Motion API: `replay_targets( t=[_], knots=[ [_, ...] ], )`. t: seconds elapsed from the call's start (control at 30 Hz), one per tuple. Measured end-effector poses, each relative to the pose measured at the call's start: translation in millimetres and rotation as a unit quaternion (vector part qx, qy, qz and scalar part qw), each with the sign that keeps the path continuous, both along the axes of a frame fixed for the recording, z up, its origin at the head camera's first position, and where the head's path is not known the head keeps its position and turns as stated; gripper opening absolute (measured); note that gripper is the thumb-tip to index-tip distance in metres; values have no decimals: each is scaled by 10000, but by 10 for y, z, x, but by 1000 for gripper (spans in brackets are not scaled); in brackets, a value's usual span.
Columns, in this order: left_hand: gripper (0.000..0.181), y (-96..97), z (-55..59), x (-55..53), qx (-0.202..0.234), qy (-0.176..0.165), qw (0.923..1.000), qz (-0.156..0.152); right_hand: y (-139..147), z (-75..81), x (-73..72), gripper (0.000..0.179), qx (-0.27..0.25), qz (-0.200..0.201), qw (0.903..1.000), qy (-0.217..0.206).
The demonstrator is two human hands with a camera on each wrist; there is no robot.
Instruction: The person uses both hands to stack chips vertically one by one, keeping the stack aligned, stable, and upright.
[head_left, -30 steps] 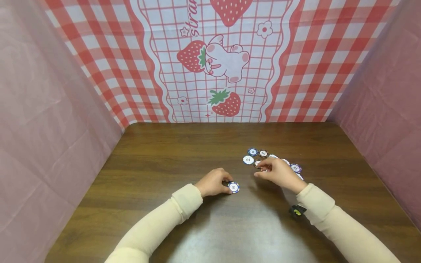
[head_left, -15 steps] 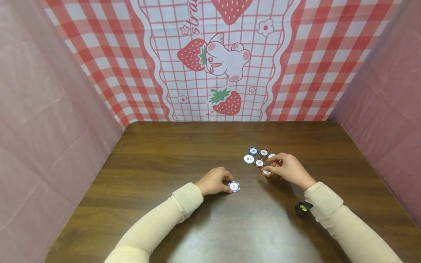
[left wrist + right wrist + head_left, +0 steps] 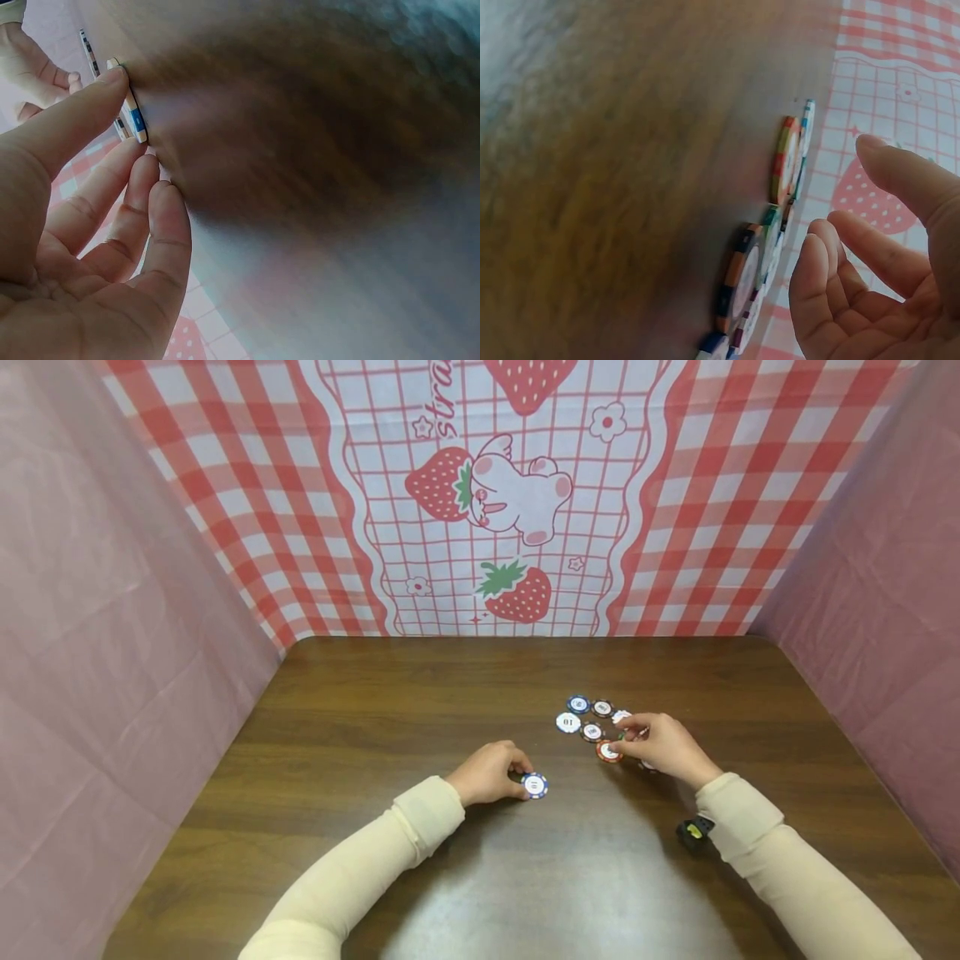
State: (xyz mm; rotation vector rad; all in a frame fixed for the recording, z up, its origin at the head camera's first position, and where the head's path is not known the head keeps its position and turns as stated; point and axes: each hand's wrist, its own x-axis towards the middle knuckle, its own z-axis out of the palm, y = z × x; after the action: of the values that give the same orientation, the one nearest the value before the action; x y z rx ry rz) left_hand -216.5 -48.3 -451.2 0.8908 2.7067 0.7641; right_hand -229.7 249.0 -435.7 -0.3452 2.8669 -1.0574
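My left hand (image 3: 486, 772) pinches a blue-and-white poker chip (image 3: 535, 786) marked 10 by its rim, thumb on one side and fingertip on the other. The left wrist view shows that chip (image 3: 136, 120) edge-on, low at the tabletop. My right hand (image 3: 669, 752) hovers over a cluster of poker chips, thumb and fingers apart with nothing between them. Its thumb tip overlaps a red-rimmed chip (image 3: 606, 755) in the head view. In the right wrist view, a green-rimmed chip (image 3: 768, 238) and a black-and-orange chip (image 3: 739, 277) lie below the fingers. The hand hides part of the cluster.
Left of the right hand lie a white 10 chip (image 3: 567, 722), a blue chip (image 3: 578, 704) and dark-rimmed chips (image 3: 602, 708). Brown wood makes up the tabletop (image 3: 390, 693). A strawberry-print cloth (image 3: 517, 510) hangs behind, with pink cloth at both sides.
My right hand has moved to the right over the cluster, uncovering the red-rimmed chip and a dark-rimmed one. The left hand keeps its hold on the blue-and-white chip in the same place.
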Motion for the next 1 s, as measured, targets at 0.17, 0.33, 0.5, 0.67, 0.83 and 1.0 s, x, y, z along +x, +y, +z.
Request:
replay_targets(
  t=[0.17,0.33,0.5,0.67,0.83,1.0],
  knots=[
    [29,-1,-2,0,-14,-3,10000,-1,0,-54,-30,41,-5,148,9997,-193],
    [29,0,7,4,-8,-15,10000,8,-24,-79,-58,41,230,243,9993,-171],
    [28,1,5,8,27,1,10000,-14,-52,-113,-73,42,385,343,9986,-68],
    [28,2,4,9,39,19,10000,-58,-61,-131,-73,40,444,380,9983,-62],
    [28,1,5,3,24,3,10000,-41,-65,-133,-77,36,444,339,9984,-67],
    [27,1,12,6,35,-8,10000,-22,-57,-140,-81,33,429,297,9986,-129]
  ],
)
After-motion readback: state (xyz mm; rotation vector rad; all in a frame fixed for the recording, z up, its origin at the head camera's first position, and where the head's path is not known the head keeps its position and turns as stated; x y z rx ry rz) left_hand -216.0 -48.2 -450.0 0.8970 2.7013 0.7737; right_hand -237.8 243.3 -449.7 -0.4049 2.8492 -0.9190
